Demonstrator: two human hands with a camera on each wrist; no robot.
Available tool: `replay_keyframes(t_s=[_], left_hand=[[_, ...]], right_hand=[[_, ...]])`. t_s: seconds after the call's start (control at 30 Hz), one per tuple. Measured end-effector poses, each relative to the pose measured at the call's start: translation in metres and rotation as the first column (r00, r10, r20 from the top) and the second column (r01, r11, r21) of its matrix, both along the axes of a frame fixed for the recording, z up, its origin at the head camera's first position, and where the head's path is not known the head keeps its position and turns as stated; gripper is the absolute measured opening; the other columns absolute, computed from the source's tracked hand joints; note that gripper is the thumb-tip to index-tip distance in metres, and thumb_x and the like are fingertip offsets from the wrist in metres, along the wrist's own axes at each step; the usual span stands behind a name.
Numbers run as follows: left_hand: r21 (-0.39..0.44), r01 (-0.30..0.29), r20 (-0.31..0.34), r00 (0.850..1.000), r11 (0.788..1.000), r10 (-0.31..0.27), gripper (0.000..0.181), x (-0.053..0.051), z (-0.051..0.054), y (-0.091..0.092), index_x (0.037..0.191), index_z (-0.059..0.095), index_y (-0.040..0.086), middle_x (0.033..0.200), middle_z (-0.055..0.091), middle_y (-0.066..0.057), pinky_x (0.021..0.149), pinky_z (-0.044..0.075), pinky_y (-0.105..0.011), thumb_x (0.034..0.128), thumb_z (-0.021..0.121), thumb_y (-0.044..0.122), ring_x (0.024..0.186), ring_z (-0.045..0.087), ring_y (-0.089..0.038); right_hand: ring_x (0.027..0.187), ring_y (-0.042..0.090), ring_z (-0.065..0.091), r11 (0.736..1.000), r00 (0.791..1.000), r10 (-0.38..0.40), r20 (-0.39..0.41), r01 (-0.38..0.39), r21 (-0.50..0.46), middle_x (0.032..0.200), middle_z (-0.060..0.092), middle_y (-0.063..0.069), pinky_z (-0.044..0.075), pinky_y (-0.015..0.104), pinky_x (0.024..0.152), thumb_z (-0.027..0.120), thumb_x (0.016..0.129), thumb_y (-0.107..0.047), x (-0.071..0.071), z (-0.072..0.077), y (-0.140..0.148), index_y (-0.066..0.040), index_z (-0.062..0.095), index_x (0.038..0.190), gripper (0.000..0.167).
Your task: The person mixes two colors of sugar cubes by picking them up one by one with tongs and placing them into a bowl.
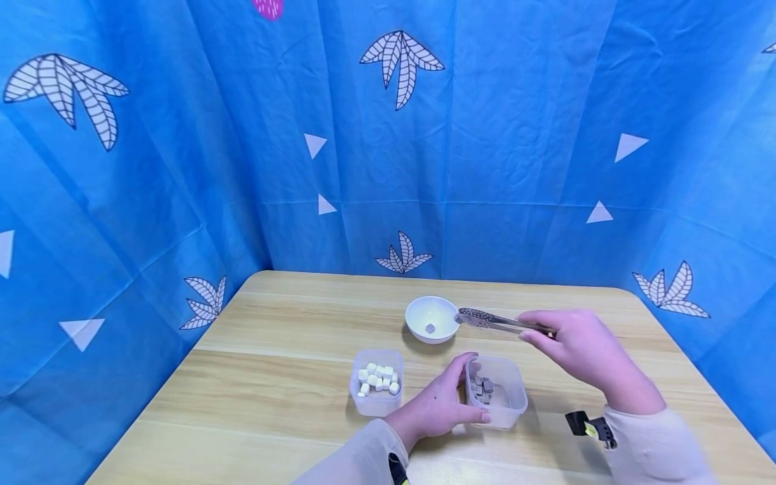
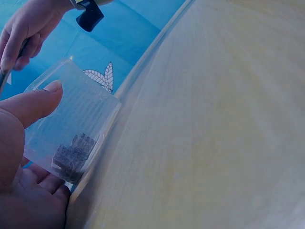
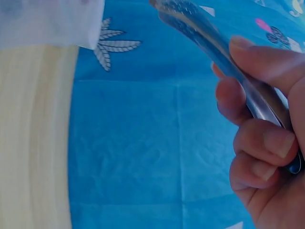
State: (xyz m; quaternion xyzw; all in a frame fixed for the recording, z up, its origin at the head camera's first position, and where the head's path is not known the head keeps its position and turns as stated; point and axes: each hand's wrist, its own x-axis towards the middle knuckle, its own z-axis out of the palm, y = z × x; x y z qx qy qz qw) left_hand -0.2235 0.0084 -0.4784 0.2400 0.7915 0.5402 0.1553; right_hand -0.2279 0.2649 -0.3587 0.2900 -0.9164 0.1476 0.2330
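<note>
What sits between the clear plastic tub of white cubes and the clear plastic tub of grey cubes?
In the head view, the left hand, gripping the grey-cube tub, lies between them, with a bare strip of light wooden tabletop.

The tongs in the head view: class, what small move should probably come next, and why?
The right hand should probably ease the tongs slightly left, bringing their tips over the white bowl. A grey cube sits at the tips by the bowl's right rim, and a similar cube already lies inside.
</note>
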Motion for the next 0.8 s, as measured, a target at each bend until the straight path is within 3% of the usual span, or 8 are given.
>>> replay_keyframes(t_s=[0.1, 0.33, 0.8], left_hand=[[0.005, 0.006, 0.002, 1.000, 1.000, -0.006, 0.097, 0.000, 0.000, 0.000, 0.156, 0.029, 0.028, 0.150, 0.046, 0.012, 0.119, 0.022, -0.048, 0.0788, 0.087, 0.033, 0.138, 0.041, -0.011], [-0.003, -0.005, 0.007, 1.000, 1.000, 0.005, 0.096, -0.001, 0.002, 0.000, 0.156, 0.030, 0.030, 0.150, 0.045, 0.012, 0.119, 0.023, -0.050, 0.0782, 0.087, 0.035, 0.138, 0.042, -0.012], [-0.002, -0.014, 0.045, 0.999, 1.000, 0.014, 0.099, -0.002, 0.002, 0.000, 0.156, 0.029, 0.030, 0.151, 0.044, 0.013, 0.118, 0.023, -0.051, 0.0771, 0.087, 0.035, 0.138, 0.041, -0.012]], right_hand=[[0.083, 0.016, 0.071, 0.999, 0.999, -0.034, 0.030, 0.034, -0.003, 0.099, 0.076, 0.000, 0.058, 0.046, 0.074, 0.076, 0.090, -0.023, -0.005, -0.008, -0.005, -0.013, 0.077, 0.110, 0.023], [0.061, 0.006, 0.054, 0.995, 0.989, -0.099, 0.111, 0.100, -0.008, 0.089, 0.074, -0.002, 0.051, 0.037, 0.061, 0.075, 0.091, -0.025, -0.018, -0.024, -0.015, -0.013, 0.076, 0.111, 0.023], [0.051, 0.002, 0.042, 0.990, 0.977, -0.135, 0.168, 0.140, -0.018, 0.081, 0.069, -0.008, 0.043, 0.031, 0.057, 0.074, 0.092, -0.027, -0.029, -0.048, -0.019, -0.014, 0.076, 0.113, 0.024]])
